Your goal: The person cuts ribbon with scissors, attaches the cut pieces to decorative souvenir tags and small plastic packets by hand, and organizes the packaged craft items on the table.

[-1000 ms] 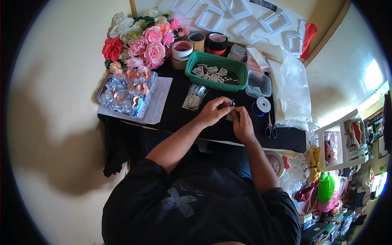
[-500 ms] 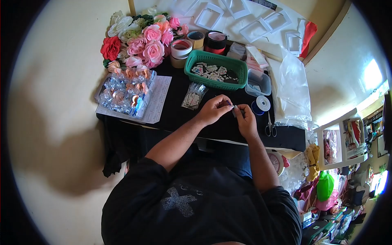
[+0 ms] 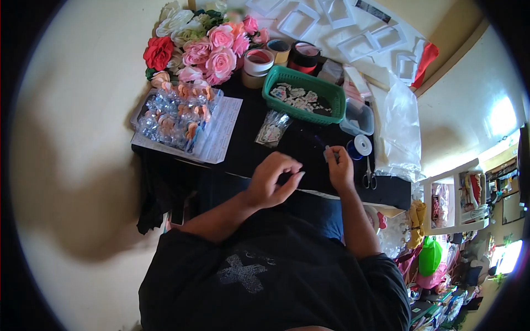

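Observation:
My left hand (image 3: 274,180) is over the table's front edge, its thumb and fingertips curled towards each other; whether something thin is between them is too small to tell. Near the blue ribbon spool (image 3: 359,147), my right hand (image 3: 340,165) pinches a small pale item (image 3: 330,155), mostly hidden by the fingers. A bit of blue ribbon (image 3: 319,140) shows just above it. Scissors (image 3: 370,177) lie to the right of that hand. Behind stands a green basket (image 3: 305,112) of small white cut-outs (image 3: 298,97), with a clear packet (image 3: 272,129) of similar pieces in front.
Artificial flowers (image 3: 221,62), tape rolls (image 3: 258,65) and a clear tub (image 3: 358,118) stand at the back. Wrapped items (image 3: 175,117) lie on papers (image 3: 226,127) at the left. Plastic sheeting (image 3: 402,129) is at the right, white frames (image 3: 298,21) behind.
My left hand has come away from my right, moving down and towards my body. My right hand has shifted slightly right, still pinching the small item. The camera view has also shifted.

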`<state>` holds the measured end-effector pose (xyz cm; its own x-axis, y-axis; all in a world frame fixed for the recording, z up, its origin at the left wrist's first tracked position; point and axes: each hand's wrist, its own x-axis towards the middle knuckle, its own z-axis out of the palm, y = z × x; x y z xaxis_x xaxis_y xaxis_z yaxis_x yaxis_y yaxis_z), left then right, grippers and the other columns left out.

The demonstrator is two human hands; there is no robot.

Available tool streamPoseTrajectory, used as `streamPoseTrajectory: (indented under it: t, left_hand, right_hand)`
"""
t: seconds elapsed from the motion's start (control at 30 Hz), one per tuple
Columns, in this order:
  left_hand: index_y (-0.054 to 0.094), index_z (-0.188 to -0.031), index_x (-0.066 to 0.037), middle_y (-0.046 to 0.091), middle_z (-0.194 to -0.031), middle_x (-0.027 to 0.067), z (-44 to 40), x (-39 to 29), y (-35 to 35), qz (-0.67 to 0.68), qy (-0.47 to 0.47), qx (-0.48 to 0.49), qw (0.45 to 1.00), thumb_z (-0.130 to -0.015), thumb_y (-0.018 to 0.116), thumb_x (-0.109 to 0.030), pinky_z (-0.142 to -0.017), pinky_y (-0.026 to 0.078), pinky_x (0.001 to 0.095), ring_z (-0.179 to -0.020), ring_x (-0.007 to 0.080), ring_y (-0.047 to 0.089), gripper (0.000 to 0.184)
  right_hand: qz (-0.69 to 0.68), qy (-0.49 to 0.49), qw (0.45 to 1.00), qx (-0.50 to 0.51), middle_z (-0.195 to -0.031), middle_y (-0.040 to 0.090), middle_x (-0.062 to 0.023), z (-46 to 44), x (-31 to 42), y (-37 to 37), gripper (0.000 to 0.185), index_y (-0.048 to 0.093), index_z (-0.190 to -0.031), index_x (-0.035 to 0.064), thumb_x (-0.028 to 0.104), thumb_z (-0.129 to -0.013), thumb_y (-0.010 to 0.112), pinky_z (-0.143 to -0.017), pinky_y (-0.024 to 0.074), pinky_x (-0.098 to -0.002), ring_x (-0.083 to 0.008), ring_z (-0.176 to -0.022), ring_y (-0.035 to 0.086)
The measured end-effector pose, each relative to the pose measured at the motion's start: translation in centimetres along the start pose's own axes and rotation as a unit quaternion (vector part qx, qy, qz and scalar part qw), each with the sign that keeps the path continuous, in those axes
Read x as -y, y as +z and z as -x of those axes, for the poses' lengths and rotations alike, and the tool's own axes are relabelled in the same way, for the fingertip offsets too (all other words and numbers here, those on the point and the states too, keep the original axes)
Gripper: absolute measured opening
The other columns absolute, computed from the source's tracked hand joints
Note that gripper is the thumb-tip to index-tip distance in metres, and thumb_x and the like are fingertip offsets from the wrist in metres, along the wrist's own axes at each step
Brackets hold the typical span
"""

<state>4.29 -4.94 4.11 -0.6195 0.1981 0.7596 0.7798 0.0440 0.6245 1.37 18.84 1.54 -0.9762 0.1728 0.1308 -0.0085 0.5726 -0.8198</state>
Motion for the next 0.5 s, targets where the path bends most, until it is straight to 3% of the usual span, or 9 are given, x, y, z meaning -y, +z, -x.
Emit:
streamPoseTrajectory:
  t: [0.07,0.17,0.23,0.27,0.33,0.4,0.43,0.47,0.5]
  left_hand:
    - [0.055,-0.093,-0.004,0.056,-0.087,0.0085,3.4,-0.2,-3.2,-0.043,-0.017,-0.049,0.998,-0.079,0.063,0.006,-0.064,0.041,0.0262,-0.073,0.0150,0.051,0.019]
    - [0.051,-0.098,-0.005,0.048,-0.089,0.0028,9.8,1.6,-6.9,0.019,-0.258,-0.245,0.934,-0.088,0.058,0.001,-0.071,0.039,0.0221,-0.079,0.0096,0.045,0.014]
    - [0.050,-0.098,-0.008,0.048,-0.088,-0.0001,13.9,4.5,-10.2,0.011,-0.408,-0.336,0.849,-0.096,0.054,-0.016,-0.072,0.039,0.0242,-0.078,0.0088,0.044,0.009]
    - [0.052,-0.099,-0.010,0.050,-0.088,0.0001,13.6,4.2,-11.5,0.049,-0.500,-0.370,0.781,-0.097,0.053,-0.032,-0.071,0.039,0.0245,-0.079,0.0114,0.047,0.022]
    - [0.052,-0.099,-0.010,0.052,-0.087,0.0002,13.8,4.4,-13.4,0.144,-0.564,-0.437,0.685,-0.093,0.053,-0.049,-0.071,0.038,0.0269,-0.078,0.0140,0.049,0.039]
    - [0.051,-0.107,-0.008,0.054,-0.094,0.0038,16.4,8.0,-15.6,0.201,-0.568,-0.451,0.659,-0.090,0.052,-0.057,-0.078,0.039,0.0304,-0.085,0.0175,0.051,0.052]
    - [0.051,-0.114,-0.006,0.057,-0.102,0.0073,17.3,9.4,-16.4,0.253,-0.565,-0.472,0.627,-0.086,0.051,-0.065,-0.085,0.041,0.0340,-0.093,0.0210,0.053,0.066]
    - [0.051,-0.114,-0.006,0.057,-0.102,0.0073,17.2,10.1,-17.1,0.259,-0.565,-0.468,0.629,-0.086,0.051,-0.065,-0.085,0.041,0.0340,-0.093,0.0210,0.053,0.066]
    - [0.046,-0.124,-0.003,0.054,-0.114,0.0113,17.0,10.8,-17.6,0.334,-0.564,-0.479,0.584,-0.084,0.049,-0.069,-0.095,0.037,0.0367,-0.106,0.0249,0.050,0.077]
  right_hand:
    - [0.016,-0.031,0.999,0.007,-0.082,0.061,-0.0105,-0.1,-0.1,0.2,0.024,0.062,-0.095,0.0029,0.026,-0.093,0.063,-0.070,0.0470,-0.0340,-0.0208,-0.076,0.058]
    - [0.045,-0.029,0.998,0.023,-0.086,0.061,-0.0119,-0.3,0.1,0.6,0.021,0.063,-0.095,0.0034,0.025,-0.091,0.064,-0.072,0.0478,-0.0359,-0.0245,-0.080,0.060]
    - [0.086,-0.086,0.992,0.040,-0.093,0.061,-0.0130,-0.2,0.4,0.6,0.020,0.062,-0.097,0.0033,0.023,-0.090,0.065,-0.077,0.0477,-0.0379,-0.0284,-0.089,0.060]
    - [0.089,-0.076,0.993,0.032,-0.093,0.061,-0.0130,-0.1,0.4,0.6,0.020,0.062,-0.097,0.0033,0.023,-0.090,0.065,-0.077,0.0477,-0.0379,-0.0284,-0.089,0.060]
    - [0.100,-0.147,0.983,-0.038,-0.097,0.060,-0.0131,0.1,0.2,1.1,0.024,0.061,-0.099,0.0016,0.023,-0.089,0.065,-0.083,0.0462,-0.0394,-0.0312,-0.098,0.058]
    - [0.120,-0.198,0.969,-0.086,-0.098,0.059,-0.0126,0.4,0.4,0.7,0.021,0.061,-0.100,0.0016,0.017,-0.087,0.067,-0.083,0.0443,-0.0404,-0.0320,-0.098,0.057]
    - [0.148,-0.246,0.943,-0.167,-0.096,0.059,-0.0124,0.7,0.8,0.0,0.018,0.061,-0.097,0.0025,0.014,-0.085,0.067,-0.082,0.0436,-0.0407,-0.0316,-0.094,0.056]
    - [0.175,-0.294,0.907,-0.246,-0.095,0.059,-0.0122,0.8,1.0,-0.6,0.014,0.061,-0.095,0.0035,0.010,-0.084,0.068,-0.080,0.0430,-0.0411,-0.0311,-0.091,0.056]
    - [0.163,-0.303,0.898,-0.275,-0.090,0.058,-0.0119,1.2,0.6,-1.7,0.010,0.059,-0.087,0.0048,0.004,-0.082,0.067,-0.077,0.0415,-0.0415,-0.0302,-0.086,0.056]
